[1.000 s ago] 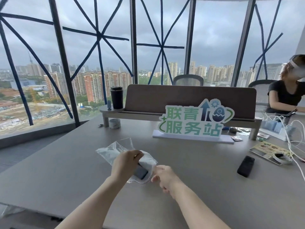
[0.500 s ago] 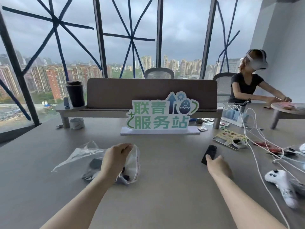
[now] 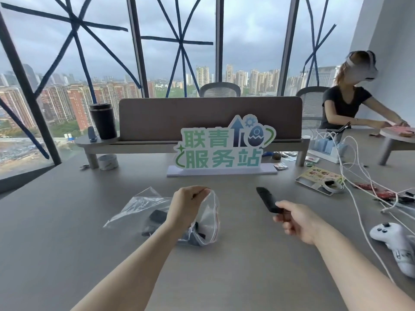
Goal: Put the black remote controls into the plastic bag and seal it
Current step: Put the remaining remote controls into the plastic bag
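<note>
Black remote (image 3: pixel 267 200), slim matte bar, pinched at its near end by right hand (image 3: pixel 298 221), lifted off the grey table (image 3: pixel 235 277), just right of the plastic bag (image 3: pixel 208 212). Left hand (image 3: pixel 187 206) closed on the bag's upper rim, holding the mouth open; thin, clear, crinkly film, red zip line, dark remotes already inside. Step: loading. Next probably needs the remote fed end-first into the mouth, then the zip pressed shut.

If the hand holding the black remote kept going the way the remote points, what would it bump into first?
The right hand aims the remote up and left, away from the body. Bare table comes first, then probably the green sign. The open bag lies off to the left, though depth is hard to judge.
</note>
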`<act>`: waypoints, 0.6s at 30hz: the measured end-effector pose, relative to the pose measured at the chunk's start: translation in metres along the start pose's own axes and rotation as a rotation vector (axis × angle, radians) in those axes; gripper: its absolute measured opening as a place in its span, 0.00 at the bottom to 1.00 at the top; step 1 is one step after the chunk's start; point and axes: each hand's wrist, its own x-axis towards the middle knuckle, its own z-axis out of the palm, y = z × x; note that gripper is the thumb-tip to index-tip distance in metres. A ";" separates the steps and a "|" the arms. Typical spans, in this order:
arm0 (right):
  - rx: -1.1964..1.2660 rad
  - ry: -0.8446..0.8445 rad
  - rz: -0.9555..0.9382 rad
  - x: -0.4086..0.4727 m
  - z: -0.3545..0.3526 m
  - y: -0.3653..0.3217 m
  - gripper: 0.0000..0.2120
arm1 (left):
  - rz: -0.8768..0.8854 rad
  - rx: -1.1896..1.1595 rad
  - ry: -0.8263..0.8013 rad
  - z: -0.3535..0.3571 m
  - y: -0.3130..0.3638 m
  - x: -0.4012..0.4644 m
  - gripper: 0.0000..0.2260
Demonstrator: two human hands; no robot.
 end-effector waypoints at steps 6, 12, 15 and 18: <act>-0.244 -0.389 -0.054 -0.066 0.014 0.001 0.07 | -0.049 -0.016 0.018 0.000 -0.006 -0.016 0.09; -0.297 -0.329 -0.090 -0.052 0.099 0.015 0.07 | -0.067 0.024 -0.004 -0.016 -0.006 -0.032 0.10; -0.289 -0.017 -0.233 -0.036 0.136 0.024 0.07 | -0.062 0.077 0.001 -0.028 -0.007 -0.037 0.09; -0.455 0.113 -0.396 -0.033 0.148 0.029 0.05 | -0.057 0.114 -0.033 -0.040 -0.011 -0.043 0.07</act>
